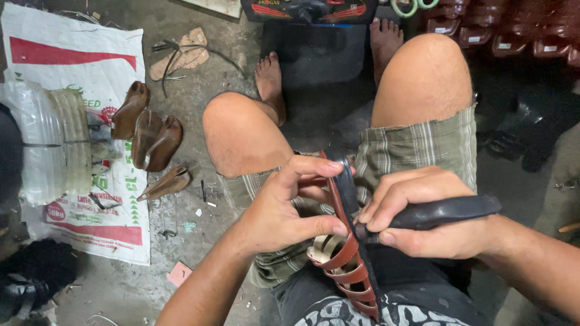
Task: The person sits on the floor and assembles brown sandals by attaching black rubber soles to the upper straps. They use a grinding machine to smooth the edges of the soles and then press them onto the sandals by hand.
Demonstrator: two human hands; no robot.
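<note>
Reddish-brown straps already arch across the sandal (347, 265) resting on the person's lap, gripped by the left hand (284, 211), while the right hand (417, 217), closed around a black-handled tool (444, 211), works its dark sole edge, seemingly unfinished.

Bare floor (199, 90) left of the knees gives passage; brown shoe lasts (148, 136) and white sack (72, 60) crowd farther left

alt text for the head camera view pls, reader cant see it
A seated person's left hand steadies a reddish-brown strappy sandal on their lap while the right hand presses a black-handled tool against its edge. Brown wooden shoe forms lie on a printed white sack on the concrete floor.
</note>
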